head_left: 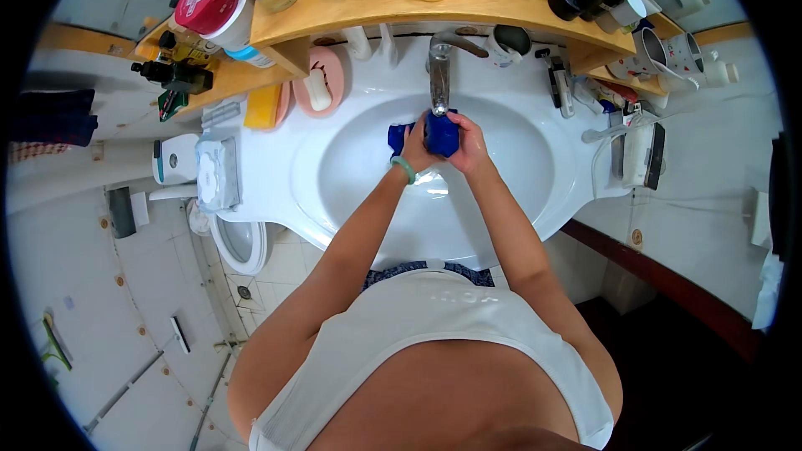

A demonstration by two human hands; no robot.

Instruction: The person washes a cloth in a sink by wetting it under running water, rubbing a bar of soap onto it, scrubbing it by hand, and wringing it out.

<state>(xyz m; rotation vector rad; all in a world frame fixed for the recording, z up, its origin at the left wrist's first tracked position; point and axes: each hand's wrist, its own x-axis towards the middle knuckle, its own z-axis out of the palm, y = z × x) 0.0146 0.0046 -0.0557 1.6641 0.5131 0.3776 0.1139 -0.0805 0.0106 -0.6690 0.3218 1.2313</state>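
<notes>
A dark blue cloth (441, 135) is bunched between my two hands, right under the spout of the faucet (439, 75). My left hand (415, 150), with a pale green bangle at the wrist, grips it from the left, and a loose end of the cloth hangs out past that hand. On the other side my right hand (470, 142) closes around the cloth's right edge. Both hands are over the white sink (518, 192). Whether water is running cannot be made out clearly.
Above the sink runs a wooden shelf (351, 10) crowded with jars and bottles. Pink soap dishes (332, 63) and a yellow sponge-like block (261, 107) sit on the left counter, near a wipes pack (217, 174). A cup (505, 47) stands behind the faucet. At right lies a corded device (639, 154).
</notes>
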